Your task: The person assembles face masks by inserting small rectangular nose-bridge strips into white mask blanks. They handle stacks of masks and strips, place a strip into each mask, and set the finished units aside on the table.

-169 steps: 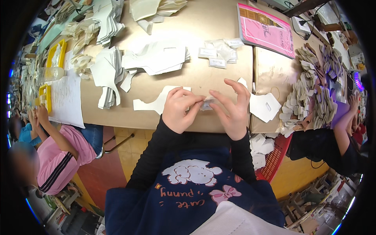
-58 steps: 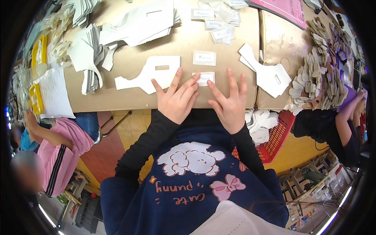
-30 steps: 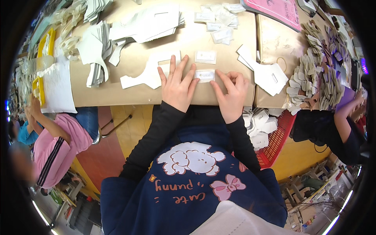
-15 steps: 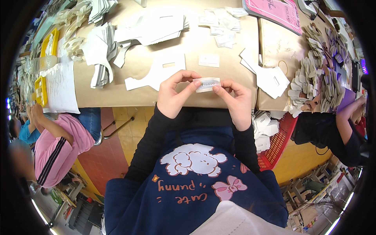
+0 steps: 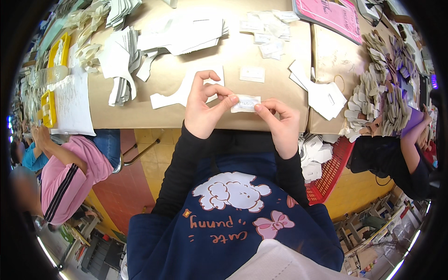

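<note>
A small whitish label point(image 5: 246, 104) with printing on it is stretched between my two hands, just over the table's near edge. My left hand point(image 5: 203, 108) pinches its left end, the thumb on top and the upper fingers curled and lifted. Its right end is gripped between thumb and fingers of my right hand point(image 5: 281, 122). Partly hidden behind my left hand, a white cut-out piece point(image 5: 173, 99) with a slot lies flat. Another label point(image 5: 252, 74) rests a little beyond the held one.
A heap of labels point(image 5: 267, 32) and stacked white cut-outs point(image 5: 184, 35) lie farther back. White pieces point(image 5: 328, 99) sit at right, near many small beige pieces point(image 5: 361, 100). A red basket point(image 5: 332, 175) stands below the table. Co-workers sit left point(image 5: 70, 179) and right point(image 5: 396, 158).
My left index finger has lifted off the label and the hand has risen slightly. The label stays between both hands, a little lower at its left end.
</note>
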`<state>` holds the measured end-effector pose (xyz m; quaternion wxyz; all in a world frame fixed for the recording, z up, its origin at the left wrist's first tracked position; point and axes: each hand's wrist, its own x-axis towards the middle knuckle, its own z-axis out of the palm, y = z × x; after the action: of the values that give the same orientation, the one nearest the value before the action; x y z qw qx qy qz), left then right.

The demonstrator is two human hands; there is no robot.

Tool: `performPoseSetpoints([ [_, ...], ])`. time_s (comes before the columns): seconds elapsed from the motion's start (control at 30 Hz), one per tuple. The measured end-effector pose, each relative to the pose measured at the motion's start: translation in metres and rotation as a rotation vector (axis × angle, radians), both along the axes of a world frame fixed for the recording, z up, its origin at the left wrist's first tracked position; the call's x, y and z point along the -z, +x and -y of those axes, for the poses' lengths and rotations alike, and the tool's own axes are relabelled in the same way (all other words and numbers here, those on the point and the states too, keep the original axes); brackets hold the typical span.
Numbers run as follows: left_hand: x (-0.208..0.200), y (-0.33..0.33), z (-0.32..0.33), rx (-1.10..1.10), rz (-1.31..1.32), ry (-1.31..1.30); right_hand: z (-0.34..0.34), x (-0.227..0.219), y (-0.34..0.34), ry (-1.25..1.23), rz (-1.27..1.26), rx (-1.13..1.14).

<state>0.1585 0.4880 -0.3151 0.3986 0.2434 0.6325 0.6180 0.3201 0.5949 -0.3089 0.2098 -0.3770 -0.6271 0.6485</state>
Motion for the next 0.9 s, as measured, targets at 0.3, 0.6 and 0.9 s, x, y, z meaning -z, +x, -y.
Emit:
performPoseSetpoints([
  [0.3,-0.004,0.0,0.004,0.113,-0.051,-0.126,-0.004,0.008,-0.002,-0.12,-0.029,0.002],
  [0.6,-0.003,0.008,0.002,-0.051,0.012,-0.093,-0.001,0.005,-0.004,-0.206,0.062,-0.073],
  [0.9,-0.003,0.011,-0.001,-0.089,-0.009,-0.08,-0.002,0.008,-0.006,-0.174,-0.024,-0.024],
])
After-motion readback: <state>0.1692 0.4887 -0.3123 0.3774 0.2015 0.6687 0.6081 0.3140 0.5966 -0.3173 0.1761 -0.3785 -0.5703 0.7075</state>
